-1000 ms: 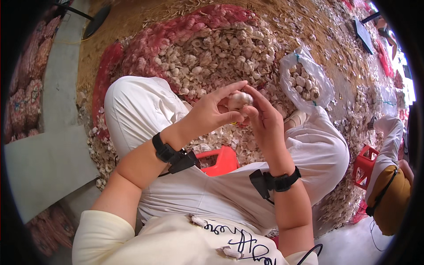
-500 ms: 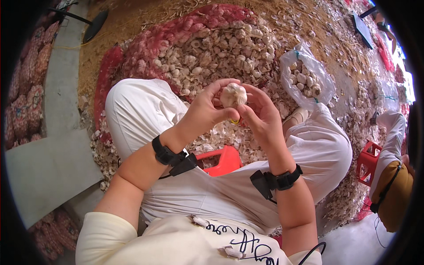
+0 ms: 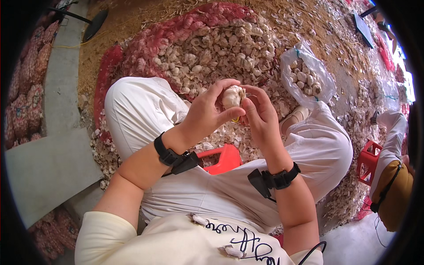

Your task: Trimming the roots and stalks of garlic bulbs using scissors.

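A white garlic bulb (image 3: 231, 98) is held up between both hands, above my lap's far edge. My left hand (image 3: 213, 105) grips its left side, thumb below and index finger over the top. On the other side, the fingers and thumb of my right hand (image 3: 260, 110) pinch the bulb where loose papery skin shows. A small yellow item, partly hidden, shows just under the bulb. Beyond my hands lies a red mesh sack (image 3: 145, 51) with a heap of garlic bulbs (image 3: 212, 53) spread on it.
A clear plastic bag (image 3: 287, 75) of garlic bulbs stands beyond my right knee. A red plastic stool (image 3: 227, 159) shows between my legs, and another red stool (image 3: 369, 161) is beside a person at right. Garlic skins litter the ground. Filled mesh sacks (image 3: 31, 106) line the left.
The garlic bulb has turned in my fingers, so its side and loose skin now face rightward. Both hands have shifted only slightly.
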Motion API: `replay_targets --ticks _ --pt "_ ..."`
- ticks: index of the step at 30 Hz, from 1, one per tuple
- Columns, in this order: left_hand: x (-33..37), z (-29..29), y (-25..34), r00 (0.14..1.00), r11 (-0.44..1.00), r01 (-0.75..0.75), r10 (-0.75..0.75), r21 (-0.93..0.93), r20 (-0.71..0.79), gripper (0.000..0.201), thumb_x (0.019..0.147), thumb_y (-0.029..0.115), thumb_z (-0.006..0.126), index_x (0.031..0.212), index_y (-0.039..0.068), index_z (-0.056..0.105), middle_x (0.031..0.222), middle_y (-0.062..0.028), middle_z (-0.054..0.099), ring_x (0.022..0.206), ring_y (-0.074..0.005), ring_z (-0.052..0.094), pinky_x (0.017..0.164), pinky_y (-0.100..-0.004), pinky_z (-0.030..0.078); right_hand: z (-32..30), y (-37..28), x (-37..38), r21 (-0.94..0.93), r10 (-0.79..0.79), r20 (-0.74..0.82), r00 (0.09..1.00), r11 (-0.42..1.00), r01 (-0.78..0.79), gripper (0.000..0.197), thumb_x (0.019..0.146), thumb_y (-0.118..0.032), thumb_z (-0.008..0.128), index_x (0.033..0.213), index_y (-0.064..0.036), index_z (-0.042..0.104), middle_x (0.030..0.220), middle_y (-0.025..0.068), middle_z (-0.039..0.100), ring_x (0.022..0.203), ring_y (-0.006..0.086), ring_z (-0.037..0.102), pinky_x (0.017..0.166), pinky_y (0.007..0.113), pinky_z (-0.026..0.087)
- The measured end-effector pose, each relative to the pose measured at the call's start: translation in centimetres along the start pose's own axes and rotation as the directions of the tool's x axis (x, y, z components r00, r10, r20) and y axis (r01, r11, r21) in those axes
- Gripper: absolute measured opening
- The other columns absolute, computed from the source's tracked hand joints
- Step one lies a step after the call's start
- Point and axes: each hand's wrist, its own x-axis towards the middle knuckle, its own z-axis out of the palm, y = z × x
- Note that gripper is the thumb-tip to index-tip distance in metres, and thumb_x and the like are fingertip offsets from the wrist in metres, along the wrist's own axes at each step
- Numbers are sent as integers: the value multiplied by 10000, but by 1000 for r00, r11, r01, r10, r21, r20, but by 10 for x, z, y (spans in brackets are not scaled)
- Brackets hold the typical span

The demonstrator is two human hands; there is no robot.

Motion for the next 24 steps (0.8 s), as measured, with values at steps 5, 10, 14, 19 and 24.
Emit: replay_targets --ticks 5,10,14,19,24 --pt "-1 -1 3 998 998 -44 45 40 -39 622 792 383 739 1260 72 473 971 -81 600 796 -135 611 703 -269 514 -2 -4 -1 -25 15 -14 1000 1000 -15 217 926 -88 568 1138 -44 555 777 39 606 688 72 538 629 227 450" --pt "-2 -2 2 999 998 2 -4 57 32 631 816 274 748 1306 57 415 1126 -55 545 1005 -112 541 873 -267 459 0 1 -1 -199 -177 -77 981 967 159 176 897 -47 607 1067 -36 567 770 37 594 657 71 527 596 217 444" --pt "-1 0 2 999 999 18 -20 43 33 632 818 248 748 1313 69 399 1117 -59 549 1002 -116 546 875 -271 460 -2 2 2 -44 -96 -154 983 995 91 192 889 -43 615 1076 -49 573 764 21 586 661 62 521 590 211 439" --pt "2 1 -1 999 1000 -30 30 -2 35 604 820 151 736 1305 68 385 1112 -64 552 1019 -134 557 880 -287 464 -8 -10 4 -172 -172 -29 985 971 165 302 816 7 677 1102 -66 615 759 -1 556 645 52 485 572 202 416" --pt "-2 1 -3 999 997 -55 54 57 7 609 796 179 759 1288 86 412 1068 -103 596 932 -153 613 797 -292 508 -4 -4 -1 -9 -112 -61 992 994 112 141 833 44 634 952 -22 598 829 48 593 718 106 582 632 235 470"
